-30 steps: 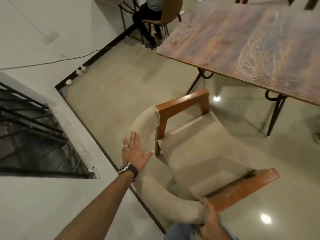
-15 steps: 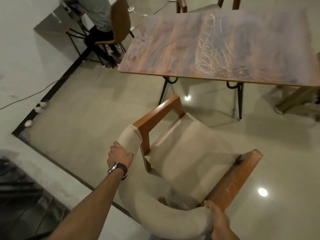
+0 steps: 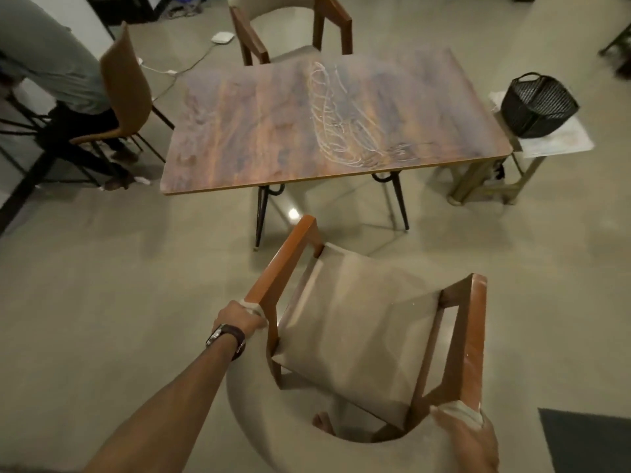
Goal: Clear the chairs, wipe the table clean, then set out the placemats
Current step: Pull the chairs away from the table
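This is looking like a dining or café-style room indoors. Beyond the beige upholstered armchair with orange-brown wooden arms (image 3: 358,329) that both hands are gripping, a rectangular wood-grain table on thin black metal legs (image 3: 273,131) is standing on a polished grey floor (image 3: 102,268). A matching armchair (image 3: 290,25) is sitting at its far side. A seated person (image 3: 51,63) is occupying a tan moulded chair (image 3: 126,87) far left.
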